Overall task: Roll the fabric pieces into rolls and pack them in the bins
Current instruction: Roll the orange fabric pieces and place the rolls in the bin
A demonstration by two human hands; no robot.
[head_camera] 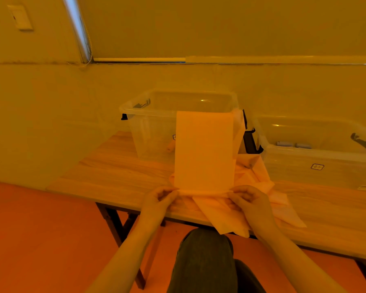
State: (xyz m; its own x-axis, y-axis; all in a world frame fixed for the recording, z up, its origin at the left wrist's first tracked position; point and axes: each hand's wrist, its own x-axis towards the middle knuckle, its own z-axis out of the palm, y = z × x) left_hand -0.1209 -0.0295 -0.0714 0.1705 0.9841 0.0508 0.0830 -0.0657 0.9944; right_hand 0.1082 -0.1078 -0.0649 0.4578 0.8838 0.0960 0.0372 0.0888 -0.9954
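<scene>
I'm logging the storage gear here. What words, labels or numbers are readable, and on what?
None can be read.
Right bin: framed mark on front wall, too blurred.
Right bin: pale sticker low on front wall, too blurred.
Left bin: small mark, partly hidden by the fabric strip.

left hand (160,197): fingers curled, pinching | right hand (246,197): fingers curled, pinching

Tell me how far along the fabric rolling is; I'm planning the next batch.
Done: a few rolls lie in the right bin. In hand: the left hand and right hand pinch the near end of a fabric strip draped over the left bin. Left: loose pieces on the table.
</scene>
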